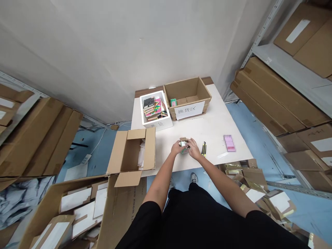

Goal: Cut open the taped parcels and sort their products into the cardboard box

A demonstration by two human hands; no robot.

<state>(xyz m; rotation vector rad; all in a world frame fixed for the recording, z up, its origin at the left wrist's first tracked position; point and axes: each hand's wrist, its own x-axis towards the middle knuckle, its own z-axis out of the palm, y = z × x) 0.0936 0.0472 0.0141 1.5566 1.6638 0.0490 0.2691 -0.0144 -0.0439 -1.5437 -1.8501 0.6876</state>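
My left hand [177, 148] and my right hand [193, 148] meet over a white table [207, 131], both gripping a small green-and-white package [184, 147] with a bit of cardboard at its top. Just right of my right hand lies a yellow-and-black utility knife [203, 149], not touching it. Farther right is a blurred pink flat item [229, 143]. Toward the back stand a white foam box [155, 126] full of several colourful small packages and a labelled cardboard box [188, 90]. An open cardboard carton [131, 154] sits at the table's left edge.
Metal shelves stacked with cardboard boxes [277, 97] stand along the right, and more shelved boxes [33, 135] along the left. A large carton of white-labelled packets [64, 211] sits at lower left. Flattened packaging [255, 183] lies on the blue floor [249, 117].
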